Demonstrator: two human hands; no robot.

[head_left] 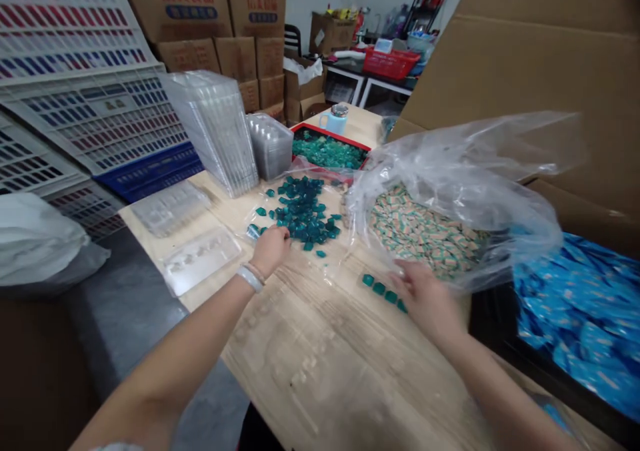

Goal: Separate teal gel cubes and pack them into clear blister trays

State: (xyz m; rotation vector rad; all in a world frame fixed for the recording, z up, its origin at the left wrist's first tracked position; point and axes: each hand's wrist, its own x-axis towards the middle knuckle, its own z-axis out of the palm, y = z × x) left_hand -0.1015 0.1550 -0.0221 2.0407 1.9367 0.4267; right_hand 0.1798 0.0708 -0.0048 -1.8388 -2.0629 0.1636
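A loose pile of dark teal, gem-shaped pieces (303, 214) lies on clear plastic film in the middle of the table. My left hand (271, 247) reaches to the pile's near edge, its fingers pinched together; whatever is between them is hidden. To the right, a row of several teal pieces (379, 288) sits in what looks like clear plastic. My right hand (427, 297) is over the near end of that row, fingers curled, close to the edge of a clear plastic bag (360, 217). Its fingertips are partly hidden, so what they hold does not show.
Small printed packets (425, 231) fill the bag. Clear trays (215, 131) stand stacked at the back left, with an open tray (203, 261) nearer. Behind the pile are a red-rimmed tray (367, 152) and a blue mug (336, 121). Blue packets (580, 317) lie right.
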